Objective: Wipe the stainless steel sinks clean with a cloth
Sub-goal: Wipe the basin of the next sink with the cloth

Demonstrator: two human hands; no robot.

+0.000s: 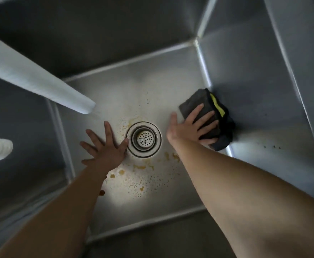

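Head view showed the right hand point(193, 125) pressing spread fingers on a cloth point(211, 116); the left hand point(106, 146) lay splayed beside the drain point(143, 139).

Both bare forearms reach up from the lower edge of the frame toward its centre. The left hand point(105, 146) lies flat, palm down, its fingers point(107, 128) spread wide and straight. The right hand point(191, 127), right of centre, also presses palm down with straight, splayed fingers.
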